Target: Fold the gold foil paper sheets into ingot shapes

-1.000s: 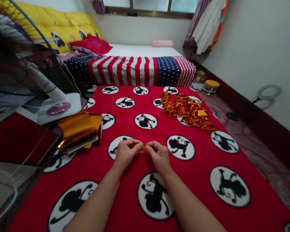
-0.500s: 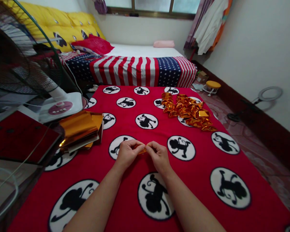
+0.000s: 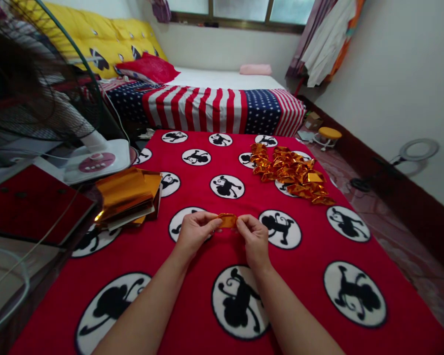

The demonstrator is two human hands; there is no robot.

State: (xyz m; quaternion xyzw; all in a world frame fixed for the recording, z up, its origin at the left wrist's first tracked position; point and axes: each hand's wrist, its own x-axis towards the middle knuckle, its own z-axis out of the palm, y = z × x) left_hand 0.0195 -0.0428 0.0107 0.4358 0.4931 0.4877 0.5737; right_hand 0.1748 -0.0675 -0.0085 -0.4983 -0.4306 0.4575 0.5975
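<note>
Left hand [image 3: 200, 228] and right hand [image 3: 254, 235], thumbs and fingers pinched on opposite ends of a small, shiny orange-gold folded foil paper [image 3: 228, 220], its middle exposed between them, above a red cloth with white-circled black monkeys [image 3: 192, 197], similar folded gold foil pieces [image 3: 292, 172] beyond to the right.

2 bare forearms in view, left forearm [image 3: 144, 301] and right forearm [image 3: 294, 305]; both come up from the bottom edge, angled inward; left hand [image 3: 195, 234] and right hand [image 3: 256, 239] face each other near mid-view, at about the same height, slight gap between the 2; each in a thumb-to-index pinch, fingertips pointing inward; left thumb [image 3: 213, 225] extended toward the right hand; other fingers curled on both; left wrist [image 3: 181, 254] and right wrist [image 3: 263, 265] roughly in line with the forearms
</note>
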